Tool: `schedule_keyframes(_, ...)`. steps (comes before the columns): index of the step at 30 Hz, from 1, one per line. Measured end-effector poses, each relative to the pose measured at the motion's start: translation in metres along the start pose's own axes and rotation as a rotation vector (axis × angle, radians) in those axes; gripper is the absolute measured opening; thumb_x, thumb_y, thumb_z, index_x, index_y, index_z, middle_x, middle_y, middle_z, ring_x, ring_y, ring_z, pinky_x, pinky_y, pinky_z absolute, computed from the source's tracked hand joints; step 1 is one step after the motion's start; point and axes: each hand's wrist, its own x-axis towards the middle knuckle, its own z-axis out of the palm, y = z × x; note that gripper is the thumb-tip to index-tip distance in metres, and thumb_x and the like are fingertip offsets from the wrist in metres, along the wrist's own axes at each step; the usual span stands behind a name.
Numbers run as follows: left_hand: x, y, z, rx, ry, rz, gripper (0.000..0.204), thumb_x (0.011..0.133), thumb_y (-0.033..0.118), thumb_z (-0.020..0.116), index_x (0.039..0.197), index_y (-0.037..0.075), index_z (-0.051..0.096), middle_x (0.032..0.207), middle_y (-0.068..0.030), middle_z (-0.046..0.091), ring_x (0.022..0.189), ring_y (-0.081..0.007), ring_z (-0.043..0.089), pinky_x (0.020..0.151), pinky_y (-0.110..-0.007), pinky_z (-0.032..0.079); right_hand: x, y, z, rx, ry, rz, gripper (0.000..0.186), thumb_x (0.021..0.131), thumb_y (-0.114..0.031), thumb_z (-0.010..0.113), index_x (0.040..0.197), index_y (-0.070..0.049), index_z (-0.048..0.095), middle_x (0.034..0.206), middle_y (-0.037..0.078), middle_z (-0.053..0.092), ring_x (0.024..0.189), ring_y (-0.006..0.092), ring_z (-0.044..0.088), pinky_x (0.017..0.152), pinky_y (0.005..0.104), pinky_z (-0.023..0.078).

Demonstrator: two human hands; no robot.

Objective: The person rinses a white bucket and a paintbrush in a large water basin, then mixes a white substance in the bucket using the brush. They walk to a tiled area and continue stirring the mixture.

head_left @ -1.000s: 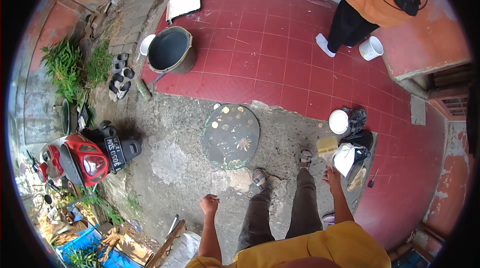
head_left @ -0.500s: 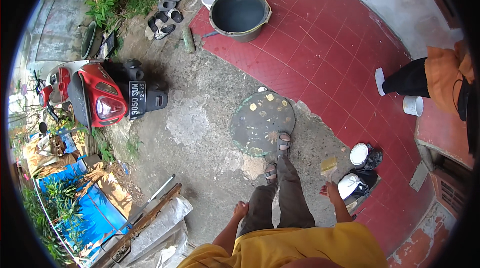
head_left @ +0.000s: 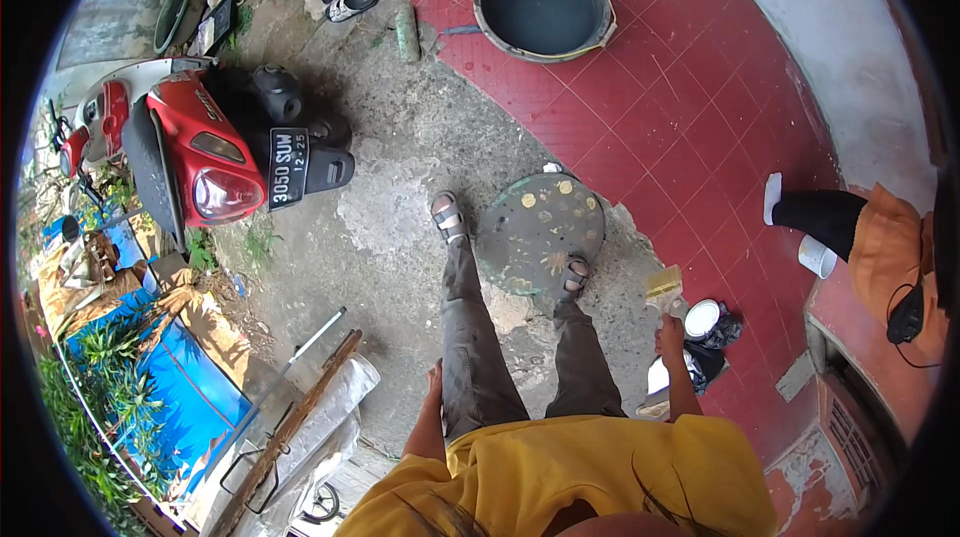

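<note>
My right hand [head_left: 669, 337] is closed on the handle of a wide brush with pale yellow bristles [head_left: 663, 285], held low at my right side, in front of a white lidded bucket [head_left: 702, 317] and black bags [head_left: 722, 330]. My left hand [head_left: 433, 382] hangs beside my left thigh; its fingers are too small and edge-on to read. My sandaled feet are apart at a round dark patch [head_left: 535, 232] in the concrete, the right one on it, the left one [head_left: 447, 217] just off it.
A red scooter [head_left: 200, 147] stands at left, slippers [head_left: 352, 7] beyond it. A large water tub [head_left: 543, 7] sits on red tiles [head_left: 640, 137]. At right is a person in orange [head_left: 890, 267] beside a white bucket [head_left: 815, 257]. A plank [head_left: 310, 407] and blue sheeting [head_left: 190, 387] lie lower left.
My view has turned, so the scene has rotated and shifted. My feet have stepped forward, the left one ahead and left of the round patch. My left hand has dropped back beside my thigh.
</note>
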Motion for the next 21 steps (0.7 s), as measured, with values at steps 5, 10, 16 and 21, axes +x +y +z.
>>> schedule_keyframes(5,0.062,0.138,-0.07,0.332,0.176,0.107,0.027,0.073,0.009,0.052,0.098,0.007,0.059,0.078,-0.0177,0.06,0.082,-0.03,0.06,0.081,-0.037,0.044,-0.044,-0.12,0.093,-0.242,-0.185,-0.136,0.022,0.085,-0.022,0.05,0.103,-0.01,0.046,0.059,0.003,0.048,0.04,0.0082,0.038,0.034,0.0239,0.028)
schedule_keyframes(10,0.185,0.324,-0.148,-0.486,-0.035,0.149,0.017,0.075,-0.009,0.055,0.09,-0.003,0.057,0.071,-0.0077,0.058,0.063,-0.0187,0.066,0.053,-0.027,0.052,-0.018,-0.192,0.249,-0.477,-0.145,-0.832,0.025,0.086,-0.016,0.054,0.107,-0.002,0.053,0.068,0.008,0.057,0.053,0.0121,0.054,0.048,0.0259,0.04)
schedule_keyframes(16,0.212,0.472,-0.211,-0.521,-0.243,0.238,0.023,0.077,-0.006,0.06,0.099,-0.003,0.057,0.074,-0.0057,0.057,0.072,-0.0203,0.066,0.058,-0.025,0.054,-0.066,-0.375,0.419,-0.284,-0.277,-0.8,0.022,0.085,-0.017,0.056,0.101,-0.001,0.054,0.077,0.012,0.06,0.069,0.0185,0.059,0.062,0.0298,0.044)
schedule_keyframes(21,0.217,0.552,-0.216,-0.426,-0.391,0.208,0.025,0.078,-0.001,0.062,0.102,-0.003,0.056,0.074,-0.0056,0.06,0.071,-0.0183,0.066,0.06,-0.025,0.055,-0.072,-0.529,0.452,-0.115,-0.278,-0.953,0.017,0.087,-0.013,0.054,0.1,-0.001,0.054,0.074,0.009,0.059,0.064,0.0126,0.054,0.058,0.0262,0.043)
